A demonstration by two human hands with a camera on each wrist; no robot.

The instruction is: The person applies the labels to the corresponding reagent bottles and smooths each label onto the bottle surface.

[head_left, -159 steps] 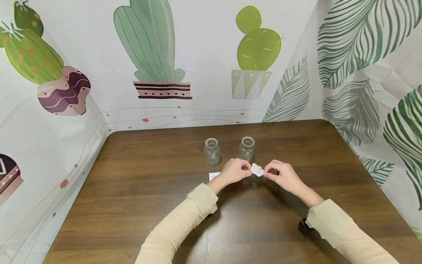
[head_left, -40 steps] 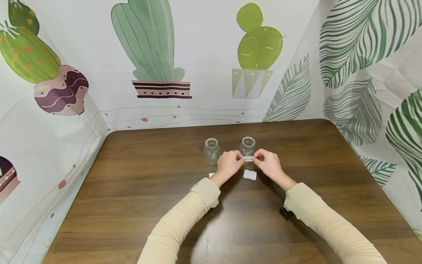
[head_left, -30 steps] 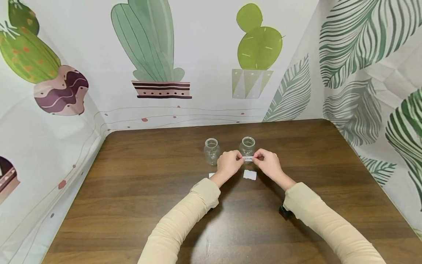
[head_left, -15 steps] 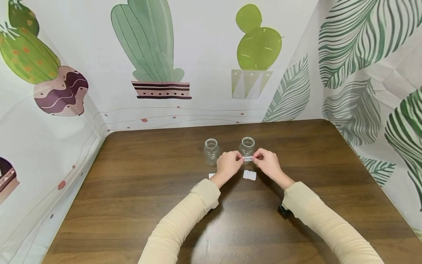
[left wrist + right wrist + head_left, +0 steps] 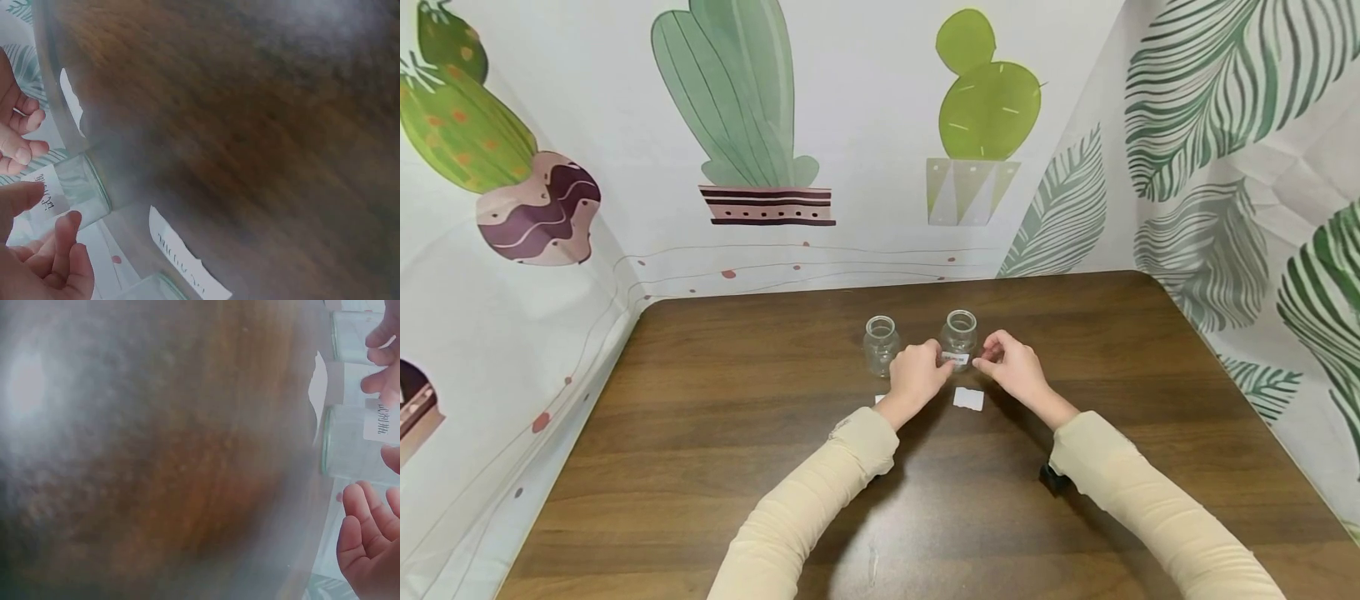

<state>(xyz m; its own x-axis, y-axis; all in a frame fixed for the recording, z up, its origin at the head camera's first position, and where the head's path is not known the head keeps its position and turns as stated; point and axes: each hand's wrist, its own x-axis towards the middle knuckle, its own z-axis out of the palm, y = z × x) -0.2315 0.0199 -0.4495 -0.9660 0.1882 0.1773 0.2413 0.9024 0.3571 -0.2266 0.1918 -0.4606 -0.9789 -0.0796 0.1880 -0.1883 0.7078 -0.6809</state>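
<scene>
A clear glass jar (image 5: 959,333) stands near the back of the table with a white label strip (image 5: 956,358) across its front, bearing handwritten lettering in the wrist views. My left hand (image 5: 916,373) holds this jar at its left side, thumb at the label's left end and fingers curled by the glass. My right hand (image 5: 1017,367) hovers just right of the jar, its fingers loosely bent and apart, nothing between them. In the right wrist view the right hand (image 5: 372,540) shows a gap between its fingertips and the glass.
A second clear jar (image 5: 882,343) stands to the left. On the table (image 5: 700,433) lie a torn white paper piece (image 5: 968,398) before the labelled jar and a lettered strip (image 5: 186,253), mostly hidden by the left wrist in the head view. A patterned cloth wall (image 5: 880,167) rises behind.
Earlier both hands peeled a white paper piece apart and held the label strip against the right jar. Now the right hand has let go and drawn slightly away; the label stays on the jar.
</scene>
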